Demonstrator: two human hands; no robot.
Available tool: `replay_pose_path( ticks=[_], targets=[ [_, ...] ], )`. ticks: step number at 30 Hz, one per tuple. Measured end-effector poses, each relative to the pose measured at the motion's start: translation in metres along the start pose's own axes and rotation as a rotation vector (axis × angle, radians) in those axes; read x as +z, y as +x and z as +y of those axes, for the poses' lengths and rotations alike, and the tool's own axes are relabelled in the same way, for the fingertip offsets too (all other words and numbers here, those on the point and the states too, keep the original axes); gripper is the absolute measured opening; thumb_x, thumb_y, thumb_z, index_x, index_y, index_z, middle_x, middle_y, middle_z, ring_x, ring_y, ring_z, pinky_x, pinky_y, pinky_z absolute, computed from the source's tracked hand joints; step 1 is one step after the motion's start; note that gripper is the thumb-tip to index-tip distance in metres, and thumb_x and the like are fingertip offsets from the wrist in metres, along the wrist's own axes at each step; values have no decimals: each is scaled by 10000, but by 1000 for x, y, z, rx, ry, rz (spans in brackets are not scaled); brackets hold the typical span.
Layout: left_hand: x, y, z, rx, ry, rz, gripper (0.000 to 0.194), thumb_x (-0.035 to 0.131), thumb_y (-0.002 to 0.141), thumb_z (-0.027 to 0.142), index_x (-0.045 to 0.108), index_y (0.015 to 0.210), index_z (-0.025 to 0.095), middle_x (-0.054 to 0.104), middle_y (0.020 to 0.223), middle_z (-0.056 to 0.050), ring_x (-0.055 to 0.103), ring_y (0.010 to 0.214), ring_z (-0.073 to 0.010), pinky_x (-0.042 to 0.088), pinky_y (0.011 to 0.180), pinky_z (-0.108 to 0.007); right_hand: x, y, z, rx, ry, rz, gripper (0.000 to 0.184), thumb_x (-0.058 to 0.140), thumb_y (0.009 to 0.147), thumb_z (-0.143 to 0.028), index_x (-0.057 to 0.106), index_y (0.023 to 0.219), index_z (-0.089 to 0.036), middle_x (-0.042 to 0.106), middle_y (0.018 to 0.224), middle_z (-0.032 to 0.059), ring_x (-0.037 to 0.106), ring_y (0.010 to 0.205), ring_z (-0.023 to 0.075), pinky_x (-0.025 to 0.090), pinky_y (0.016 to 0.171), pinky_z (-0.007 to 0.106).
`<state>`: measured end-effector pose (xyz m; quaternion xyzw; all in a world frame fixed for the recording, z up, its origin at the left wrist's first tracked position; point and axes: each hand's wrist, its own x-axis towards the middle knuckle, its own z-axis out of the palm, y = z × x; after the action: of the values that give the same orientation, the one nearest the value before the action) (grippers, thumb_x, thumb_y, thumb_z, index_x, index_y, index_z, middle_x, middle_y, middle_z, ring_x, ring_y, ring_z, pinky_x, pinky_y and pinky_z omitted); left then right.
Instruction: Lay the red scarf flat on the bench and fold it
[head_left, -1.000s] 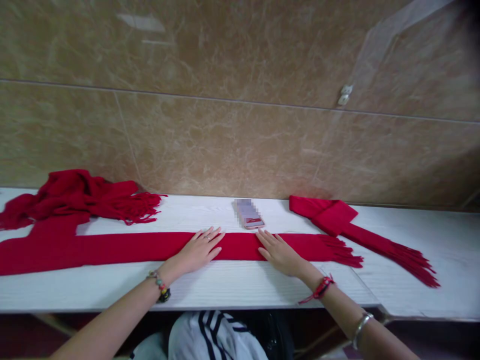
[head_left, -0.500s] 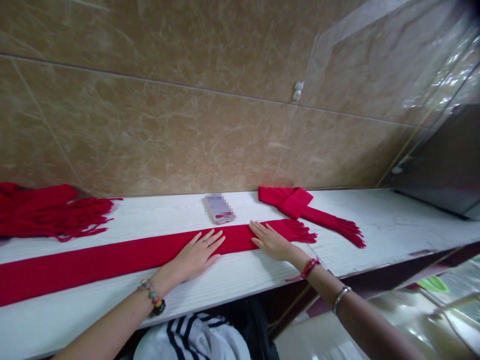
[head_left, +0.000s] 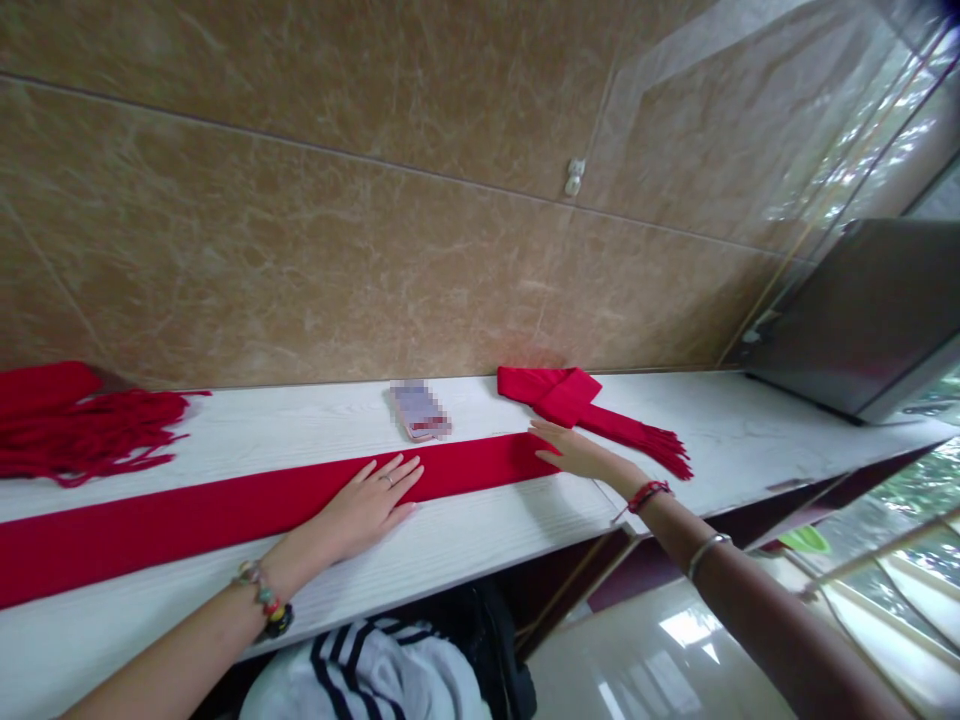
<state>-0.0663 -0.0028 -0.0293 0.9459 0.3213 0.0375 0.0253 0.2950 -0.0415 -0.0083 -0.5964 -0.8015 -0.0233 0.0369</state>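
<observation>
A long red scarf (head_left: 225, 512) lies flat along the white counter, running off the left edge of the view. My left hand (head_left: 375, 505) rests on it with fingers spread, a ring on one finger, holding nothing. At the scarf's right end is my right hand (head_left: 574, 455), its fingers stretched out and covering the fringe. Just behind that hand lies a second red scarf (head_left: 551, 393), folded over itself with its fringed tail pointing right. A phone (head_left: 420, 410) sits between the long scarf and the wall.
More red fringed scarves (head_left: 82, 430) are heaped at the far left. The white counter (head_left: 255, 420) meets a brown tiled wall (head_left: 337, 270). A grey box-like object (head_left: 862, 310) stands at the counter's right end. Below the front edge is striped clothing (head_left: 367, 670).
My right hand has slid to the right, onto the fringe of the long scarf. My left hand stays flat on the fabric. The whole view has shifted slightly.
</observation>
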Motion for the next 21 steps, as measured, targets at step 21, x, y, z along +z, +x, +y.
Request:
replay_pose_path(
  ticks=[21],
  targets=[
    [-11,0,7,-66,-110,70,426,326,921,383,488,1262,184,445,1343,-62,383,1254,-199,255,1048,-368,-70,73,-7,-10,123,-542,302,683,631,-318,683,914,-211,685,912,33,603,816,211,461,713,320]
  ],
)
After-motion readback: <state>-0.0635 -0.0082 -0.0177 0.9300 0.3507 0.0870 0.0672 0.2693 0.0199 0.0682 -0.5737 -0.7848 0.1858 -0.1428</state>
